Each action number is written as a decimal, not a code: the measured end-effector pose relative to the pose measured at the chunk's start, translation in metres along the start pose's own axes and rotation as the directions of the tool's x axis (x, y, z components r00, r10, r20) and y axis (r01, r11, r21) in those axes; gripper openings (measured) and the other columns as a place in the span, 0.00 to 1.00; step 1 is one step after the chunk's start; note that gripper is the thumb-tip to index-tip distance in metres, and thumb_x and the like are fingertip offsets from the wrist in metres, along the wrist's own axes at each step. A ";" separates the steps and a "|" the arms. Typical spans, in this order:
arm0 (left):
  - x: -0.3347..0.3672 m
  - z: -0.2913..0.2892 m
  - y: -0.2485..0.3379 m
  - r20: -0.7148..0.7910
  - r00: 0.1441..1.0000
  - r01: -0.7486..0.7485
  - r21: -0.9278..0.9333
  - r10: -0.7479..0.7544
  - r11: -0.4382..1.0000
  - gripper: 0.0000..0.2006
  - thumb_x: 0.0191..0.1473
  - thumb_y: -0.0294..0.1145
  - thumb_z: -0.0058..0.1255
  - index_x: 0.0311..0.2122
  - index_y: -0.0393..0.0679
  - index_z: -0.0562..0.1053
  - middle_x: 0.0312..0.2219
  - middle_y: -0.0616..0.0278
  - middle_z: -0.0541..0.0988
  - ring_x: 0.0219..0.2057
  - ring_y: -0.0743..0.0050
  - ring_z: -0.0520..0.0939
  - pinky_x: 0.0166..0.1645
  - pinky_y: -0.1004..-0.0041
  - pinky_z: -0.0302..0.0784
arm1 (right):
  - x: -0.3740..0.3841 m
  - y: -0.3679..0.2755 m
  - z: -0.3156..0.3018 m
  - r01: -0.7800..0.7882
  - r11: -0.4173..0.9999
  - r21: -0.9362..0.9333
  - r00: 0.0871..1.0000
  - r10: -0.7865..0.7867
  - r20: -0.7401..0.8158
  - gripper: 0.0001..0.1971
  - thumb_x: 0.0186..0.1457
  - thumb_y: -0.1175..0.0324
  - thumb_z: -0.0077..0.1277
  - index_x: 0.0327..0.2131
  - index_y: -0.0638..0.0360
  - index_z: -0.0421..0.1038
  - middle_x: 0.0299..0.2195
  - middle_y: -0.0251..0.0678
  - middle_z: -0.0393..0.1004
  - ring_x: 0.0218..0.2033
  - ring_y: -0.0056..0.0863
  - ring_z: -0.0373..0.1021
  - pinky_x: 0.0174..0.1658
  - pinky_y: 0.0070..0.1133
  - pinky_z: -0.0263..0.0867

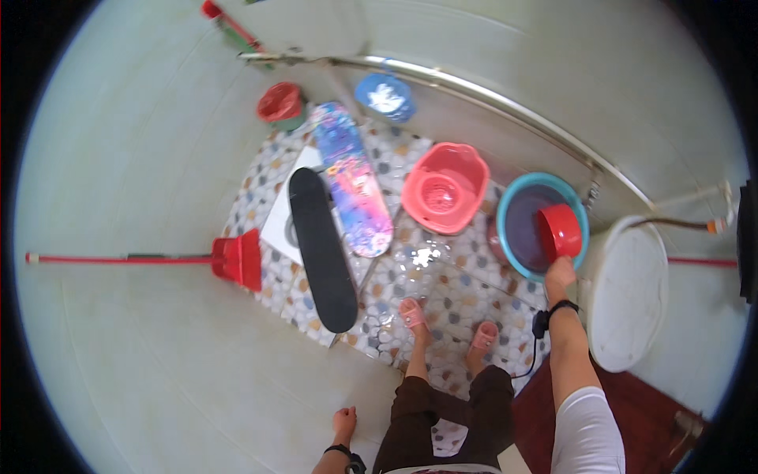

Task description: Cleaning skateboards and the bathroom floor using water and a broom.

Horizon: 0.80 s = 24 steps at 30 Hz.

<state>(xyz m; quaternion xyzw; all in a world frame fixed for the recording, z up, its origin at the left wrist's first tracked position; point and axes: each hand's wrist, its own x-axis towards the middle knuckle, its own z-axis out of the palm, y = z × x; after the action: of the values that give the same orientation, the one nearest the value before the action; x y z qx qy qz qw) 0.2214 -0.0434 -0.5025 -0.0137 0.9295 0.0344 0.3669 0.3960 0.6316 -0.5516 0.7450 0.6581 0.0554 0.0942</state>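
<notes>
My right hand [560, 273] grips a red water dipper [561, 227]. The dipper's cup is tilted over the right part of a round blue basin [508, 237], which looks filled with greyish liquid. My left hand [344, 421] hangs low beside the wall, its fingers curled in and nothing visible in them. A black skateboard [320, 253] lies ahead of that hand. Beside it rests a second skateboard [355, 178] with a colourful pink and blue face. Between the boards and the blue basin stands a pink basin [478, 180].
A white lidded barrel [629, 300] stands right of my right forearm. Red dustpan [237, 260] and long handle lean at the left wall. A lined bin [283, 107] sits in the far corner; a blue plastic item [385, 96] hangs near the metal pipe [474, 93]. The pebble-patterned floor [454, 292] looks wet.
</notes>
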 end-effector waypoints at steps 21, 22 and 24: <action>0.052 0.013 0.016 -0.042 0.991 0.104 -0.383 -0.130 0.918 0.21 0.49 0.47 0.40 0.23 0.35 0.72 0.22 0.44 0.74 0.26 0.44 0.75 0.31 0.56 0.69 | -0.122 0.024 -0.157 -0.241 0.537 0.808 0.608 -0.565 0.557 0.06 0.50 0.66 0.47 0.26 0.57 0.67 0.16 0.26 0.64 0.11 0.11 0.56 0.14 0.11 0.51; 0.074 0.015 0.025 -0.064 0.985 0.117 -0.415 -0.158 0.902 0.22 0.49 0.47 0.40 0.23 0.35 0.72 0.21 0.43 0.74 0.26 0.43 0.75 0.31 0.56 0.69 | -0.136 0.013 -0.171 -0.214 0.561 0.799 0.562 -0.599 0.571 0.06 0.49 0.67 0.47 0.26 0.57 0.67 0.16 0.26 0.65 0.11 0.11 0.56 0.14 0.11 0.51; 0.119 0.004 0.082 -0.054 0.981 0.144 -0.438 -0.186 0.887 0.22 0.49 0.49 0.40 0.26 0.36 0.73 0.23 0.42 0.74 0.29 0.42 0.75 0.32 0.55 0.69 | -0.158 -0.006 -0.181 -0.163 0.591 0.790 0.533 -0.621 0.575 0.06 0.49 0.67 0.47 0.25 0.58 0.67 0.16 0.26 0.65 0.11 0.11 0.56 0.14 0.11 0.51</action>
<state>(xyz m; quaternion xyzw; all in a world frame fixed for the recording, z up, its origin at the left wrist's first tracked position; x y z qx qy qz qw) 0.1327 0.0384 -0.5819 -0.1751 0.9104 0.2075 0.3121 0.3325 0.4883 -0.3695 0.5365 0.5950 -0.5949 0.0649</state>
